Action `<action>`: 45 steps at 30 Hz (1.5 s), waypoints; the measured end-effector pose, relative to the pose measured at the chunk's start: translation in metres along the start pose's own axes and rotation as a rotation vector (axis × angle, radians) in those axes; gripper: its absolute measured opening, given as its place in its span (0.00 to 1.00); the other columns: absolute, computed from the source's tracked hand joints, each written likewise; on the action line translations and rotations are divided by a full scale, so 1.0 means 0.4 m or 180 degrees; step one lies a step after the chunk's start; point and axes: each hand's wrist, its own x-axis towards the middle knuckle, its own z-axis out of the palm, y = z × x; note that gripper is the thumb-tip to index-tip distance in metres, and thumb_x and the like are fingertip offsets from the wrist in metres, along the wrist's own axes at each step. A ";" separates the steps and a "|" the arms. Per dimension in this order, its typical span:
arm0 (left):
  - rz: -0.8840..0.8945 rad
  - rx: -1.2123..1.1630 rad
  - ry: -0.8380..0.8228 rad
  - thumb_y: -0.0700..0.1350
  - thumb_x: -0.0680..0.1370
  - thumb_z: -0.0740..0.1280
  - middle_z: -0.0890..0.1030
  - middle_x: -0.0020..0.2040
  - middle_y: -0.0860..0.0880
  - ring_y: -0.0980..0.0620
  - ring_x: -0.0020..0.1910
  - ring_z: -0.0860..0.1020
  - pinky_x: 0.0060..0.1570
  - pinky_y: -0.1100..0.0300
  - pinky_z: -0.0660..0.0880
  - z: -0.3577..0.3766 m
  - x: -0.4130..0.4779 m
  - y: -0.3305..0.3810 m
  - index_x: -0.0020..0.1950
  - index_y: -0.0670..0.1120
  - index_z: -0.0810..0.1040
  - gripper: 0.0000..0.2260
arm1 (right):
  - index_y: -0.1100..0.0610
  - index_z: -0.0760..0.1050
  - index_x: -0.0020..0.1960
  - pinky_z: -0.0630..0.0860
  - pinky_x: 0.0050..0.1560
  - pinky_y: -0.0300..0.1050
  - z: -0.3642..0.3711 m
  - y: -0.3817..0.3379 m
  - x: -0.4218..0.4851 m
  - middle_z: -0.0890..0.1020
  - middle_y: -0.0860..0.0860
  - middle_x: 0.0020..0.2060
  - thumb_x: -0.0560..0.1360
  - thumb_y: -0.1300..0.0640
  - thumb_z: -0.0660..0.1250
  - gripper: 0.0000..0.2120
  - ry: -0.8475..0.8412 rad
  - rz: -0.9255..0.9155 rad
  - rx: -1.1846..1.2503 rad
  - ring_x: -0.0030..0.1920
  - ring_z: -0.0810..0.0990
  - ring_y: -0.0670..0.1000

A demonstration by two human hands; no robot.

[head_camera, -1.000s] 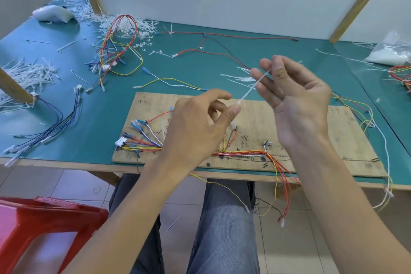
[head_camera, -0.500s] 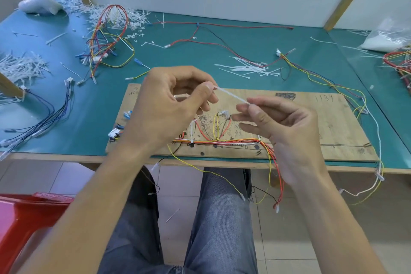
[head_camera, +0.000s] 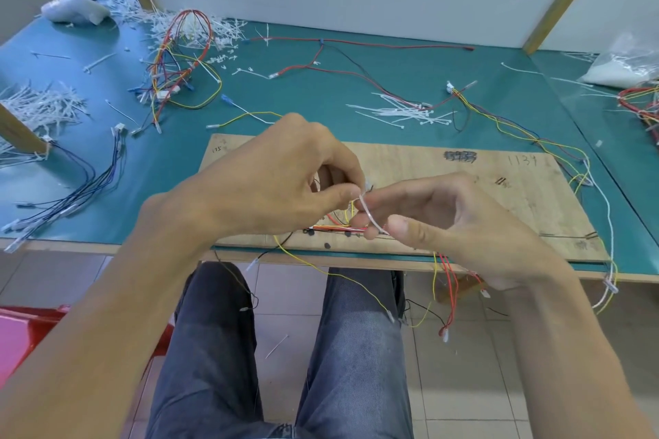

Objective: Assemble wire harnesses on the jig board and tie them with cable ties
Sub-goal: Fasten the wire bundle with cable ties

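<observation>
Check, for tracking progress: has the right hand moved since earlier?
Yes: the right hand came from the jig board's far edge toward its near edge.

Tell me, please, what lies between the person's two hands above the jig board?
A white cable tie spans the gap, pinched at its ends by the left hand and the right hand, as the head view shows.

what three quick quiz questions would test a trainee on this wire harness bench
1. True or false: the left hand and the right hand both pinch the white cable tie.
2. The jig board lies on: A the green table top; B the floor; C a red stool.
3. What colour is the wire trailing across the jeans?
Key: 1 true; 2 A; 3 yellow.
</observation>
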 end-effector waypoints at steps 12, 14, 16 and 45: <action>-0.0002 -0.0952 0.0075 0.50 0.79 0.73 0.87 0.43 0.50 0.47 0.42 0.85 0.43 0.49 0.82 0.013 -0.033 -0.014 0.52 0.51 0.87 0.05 | 0.59 0.86 0.51 0.81 0.44 0.44 0.056 0.012 0.006 0.87 0.58 0.41 0.76 0.54 0.76 0.08 0.0598 -0.0104 0.0887 0.36 0.83 0.54; -0.0152 -0.1088 0.0172 0.51 0.78 0.74 0.87 0.43 0.51 0.48 0.43 0.86 0.43 0.47 0.82 0.021 -0.040 -0.019 0.51 0.52 0.87 0.06 | 0.59 0.87 0.49 0.82 0.43 0.45 0.069 0.013 0.008 0.87 0.59 0.40 0.75 0.55 0.77 0.07 0.0854 -0.0179 0.0842 0.36 0.84 0.54; -0.0313 -0.1186 0.0291 0.51 0.77 0.74 0.87 0.42 0.51 0.49 0.41 0.86 0.44 0.44 0.82 0.030 -0.043 -0.023 0.49 0.51 0.87 0.06 | 0.60 0.87 0.49 0.81 0.44 0.48 0.081 0.017 0.007 0.88 0.60 0.40 0.76 0.57 0.76 0.06 0.1016 -0.0248 0.0814 0.36 0.84 0.55; -0.0700 0.2249 0.0448 0.41 0.72 0.70 0.82 0.49 0.53 0.47 0.58 0.77 0.57 0.49 0.66 0.327 -0.150 0.034 0.54 0.48 0.82 0.12 | 0.57 0.85 0.50 0.77 0.47 0.34 0.133 0.209 0.169 0.86 0.46 0.44 0.79 0.58 0.76 0.02 0.3179 -0.1045 -0.1429 0.43 0.84 0.43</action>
